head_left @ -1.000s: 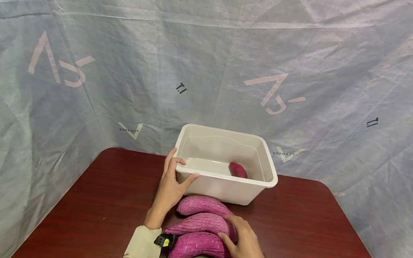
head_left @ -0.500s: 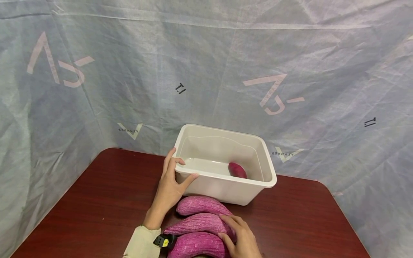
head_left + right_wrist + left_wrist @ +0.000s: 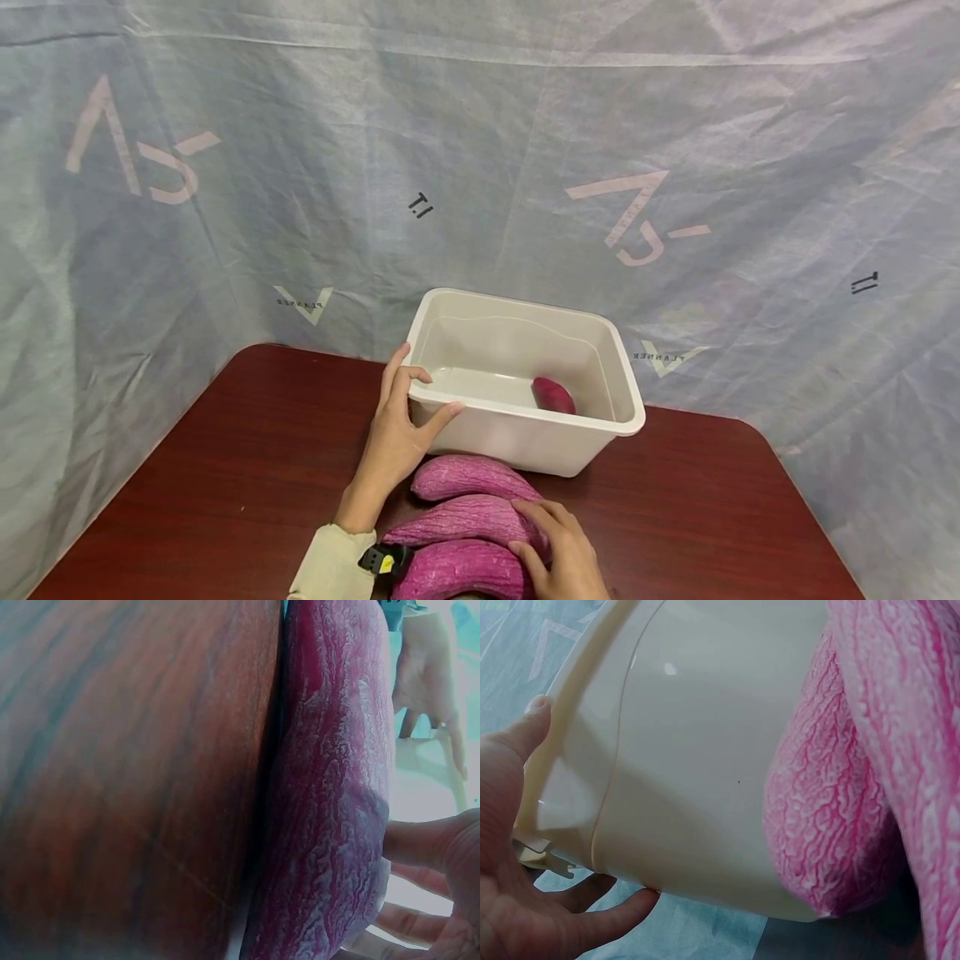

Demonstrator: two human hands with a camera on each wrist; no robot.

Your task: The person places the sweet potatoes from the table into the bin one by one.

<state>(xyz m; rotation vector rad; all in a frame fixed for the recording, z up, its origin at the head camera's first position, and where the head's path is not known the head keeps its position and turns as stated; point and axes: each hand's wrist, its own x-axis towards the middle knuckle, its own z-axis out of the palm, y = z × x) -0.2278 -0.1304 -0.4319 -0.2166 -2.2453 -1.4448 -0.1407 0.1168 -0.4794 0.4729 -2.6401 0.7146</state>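
Three long, wrinkled purple sweet potatoes lie side by side in front of the white plastic bin: a far one, a middle one and a near one. My left hand grips the bin's front left corner, thumb on the front rim and fingers round the side. The right hand holds the right end of the middle sweet potato between thumb and fingers. In the right wrist view the near sweet potato partly hides that grasp. A smaller, smoother red-purple sweet potato rests inside the bin, toward the right.
The dark red-brown table has rounded far corners. Behind it hangs a grey-blue printed sheet, close to the bin's back. A black device on the left wrist sits beside the left ends of the sweet potatoes.
The right fingers have shifted slightly left along the middle sweet potato since a second ago. The left hand, the bin and the sweet potatoes keep their places.
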